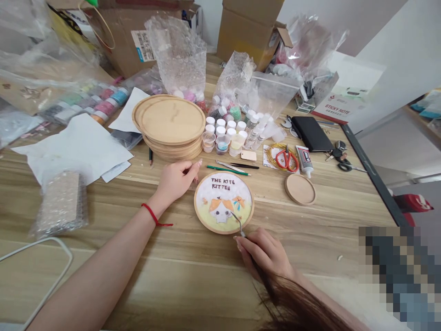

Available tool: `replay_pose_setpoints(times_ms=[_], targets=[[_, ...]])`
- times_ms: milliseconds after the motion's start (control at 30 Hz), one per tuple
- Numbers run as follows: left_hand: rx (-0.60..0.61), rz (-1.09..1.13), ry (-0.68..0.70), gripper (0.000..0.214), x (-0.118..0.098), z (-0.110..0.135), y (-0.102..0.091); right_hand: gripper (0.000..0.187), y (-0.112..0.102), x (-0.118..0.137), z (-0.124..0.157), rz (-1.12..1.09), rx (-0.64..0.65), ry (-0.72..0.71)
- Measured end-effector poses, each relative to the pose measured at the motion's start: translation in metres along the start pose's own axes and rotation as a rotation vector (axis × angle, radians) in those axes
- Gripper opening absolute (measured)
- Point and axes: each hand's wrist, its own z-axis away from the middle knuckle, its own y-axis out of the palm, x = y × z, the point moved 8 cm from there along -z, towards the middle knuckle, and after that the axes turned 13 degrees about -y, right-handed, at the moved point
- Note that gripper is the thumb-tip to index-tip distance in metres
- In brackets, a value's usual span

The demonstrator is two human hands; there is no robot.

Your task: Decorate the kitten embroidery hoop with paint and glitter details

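A round wooden plate (223, 202) lies on the table, painted with a cat picture and the words "THE KITE KITTEN". My left hand (177, 181) rests at the plate's upper left rim, fingers curled against the edge. My right hand (265, 255) pinches a thin metal tool (237, 219) whose tip touches the cat picture near the plate's lower middle. A red string circles my left wrist.
A stack of wooden plates (170, 122) stands behind, beside several small paint pots (223, 135). Red scissors (286, 158), a glue tube (305, 161), a small wooden disc (300, 189), a black case (312, 133), white paper (79, 145), bubble-wrapped packs and cardboard boxes crowd the table.
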Motion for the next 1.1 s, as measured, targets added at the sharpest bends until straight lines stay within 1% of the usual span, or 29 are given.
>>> replay_pose_setpoints(times_ms=[200, 533, 767, 900, 1100], targets=[[0.006, -0.016, -0.020, 0.050, 0.0002, -0.0001, -0.0004, 0.015, 0.0028, -0.0016, 0.0034, 0.001, 0.005, 0.023], [0.015, -0.010, -0.053, 0.051, 0.0018, -0.0010, -0.0003, 0.012, 0.0021, 0.0003, 0.0016, 0.033, 0.003, -0.021], [0.014, -0.005, -0.057, 0.050, 0.0028, -0.0005, -0.0004, 0.013, 0.0008, 0.0011, -0.0018, 0.033, -0.010, -0.028], [0.011, -0.006, -0.053, 0.050, 0.0033, -0.0005, -0.0004, 0.012, 0.0021, 0.0012, 0.0006, 0.026, -0.003, -0.039], [0.005, -0.009, -0.045, 0.049, 0.0020, -0.0011, -0.0004, 0.016, 0.0031, 0.0000, 0.0032, 0.035, 0.009, -0.031]])
